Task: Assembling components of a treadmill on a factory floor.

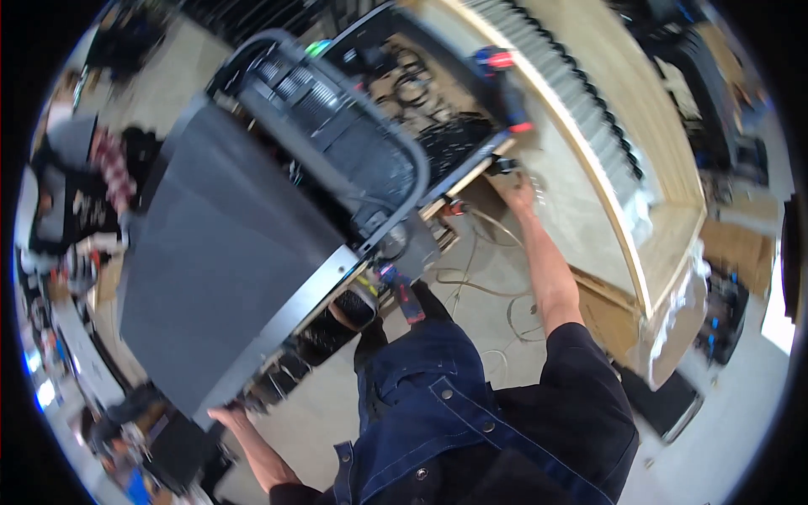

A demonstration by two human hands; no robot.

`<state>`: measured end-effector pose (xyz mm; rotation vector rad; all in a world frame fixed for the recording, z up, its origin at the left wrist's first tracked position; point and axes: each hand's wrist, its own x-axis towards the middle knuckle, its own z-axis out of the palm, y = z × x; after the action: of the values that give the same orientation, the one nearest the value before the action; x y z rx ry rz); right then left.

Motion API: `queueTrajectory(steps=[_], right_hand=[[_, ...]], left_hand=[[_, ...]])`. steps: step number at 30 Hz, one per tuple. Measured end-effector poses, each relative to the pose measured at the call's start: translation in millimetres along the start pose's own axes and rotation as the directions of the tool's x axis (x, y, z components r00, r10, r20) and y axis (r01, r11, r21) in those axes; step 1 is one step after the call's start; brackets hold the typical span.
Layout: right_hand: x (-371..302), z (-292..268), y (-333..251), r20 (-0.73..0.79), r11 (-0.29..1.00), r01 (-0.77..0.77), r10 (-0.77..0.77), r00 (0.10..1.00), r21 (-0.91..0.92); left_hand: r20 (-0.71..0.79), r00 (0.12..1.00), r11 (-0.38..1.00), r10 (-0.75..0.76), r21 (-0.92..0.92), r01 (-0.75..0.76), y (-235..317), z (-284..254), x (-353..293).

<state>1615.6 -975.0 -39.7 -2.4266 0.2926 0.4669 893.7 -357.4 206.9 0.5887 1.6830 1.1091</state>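
My left hand (229, 415) is at the near lower corner of a large dark grey panel (227, 252), its thumb over the edge and the other fingers mostly hidden. A bright metal strip (290, 307) runs along the panel's near side. My right hand (520, 194) reaches out beside a wooden bench edge, next to a small black object (503, 165); its fingers are smeared, so whether they hold that object is unclear. Past the panel lies a grey rounded tubular frame (412, 160). A red-and-blue power drill (402, 293) hangs between my body and the bench.
Another red-and-blue drill (509, 93) stands by a dark tray (459, 55) of loose black parts. At right is a large wooden crate (627, 269) with corrugated lining. A pale hose (484, 290) loops across the floor. A person in a checked sleeve (109, 164) is at far left.
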Motion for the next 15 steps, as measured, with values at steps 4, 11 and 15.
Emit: queueTrajectory(steps=[4,11,15], right_hand=[[60,10,58,-0.036,0.964,0.059,-0.052,0.998,0.258],[79,23,26,0.040,0.739,-0.139,0.150,0.988,0.659],[50,-31,5,0.032,0.878,-0.013,-0.003,0.999,0.479]], left_hand=[[0.113,0.990,0.995,-0.090,-0.031,0.094,-32,34,-10],[-0.057,0.997,0.992,-0.044,-0.121,0.037,-38,49,-27],[0.005,1.000,0.998,-0.018,0.059,0.018,-48,18,-19]])
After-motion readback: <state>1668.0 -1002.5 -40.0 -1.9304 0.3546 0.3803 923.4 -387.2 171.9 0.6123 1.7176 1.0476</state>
